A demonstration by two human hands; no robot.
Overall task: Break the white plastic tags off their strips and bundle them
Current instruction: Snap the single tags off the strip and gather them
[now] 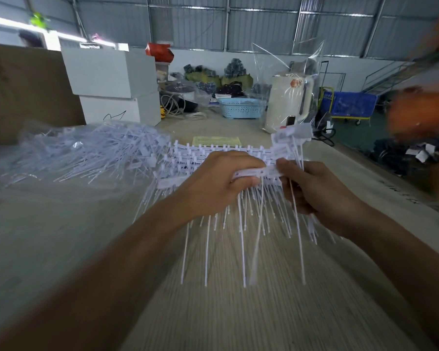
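Right now your two hands meet at the centre of the frame on one strip of white tags [254, 172], which runs left to right between them with its long axis roughly level. Your left hand [213, 183] is curled round the strip's left part from above, fingers wrapped over the bar; your right hand [314, 188] pinches its right end, thumb and fingertips closed on the plastic. The thin tails hang down toward you from the bar, fanning into the lower middle of the frame.

So the relation to mind is this: the bar lies crosswise to both sets of fingers, while the tags themselves run away from it, downward. Any snapping move will likely have to bend or twist across that bar, not along it. Your right hand seems the nearer one to the free end, and I would judge it the hand to do the breaking while the left steadies.

More strips [213, 150] lie flat on the table [61, 236] just behind your hands, touching or nearly touching the one you hold. A few loose tags [293, 131] stand up just above your right hand; I cannot tell whether that hand holds them as well. To the left of the frame a big heap of tags in clear plastic [81, 150] rests on the table, well apart from your grip.
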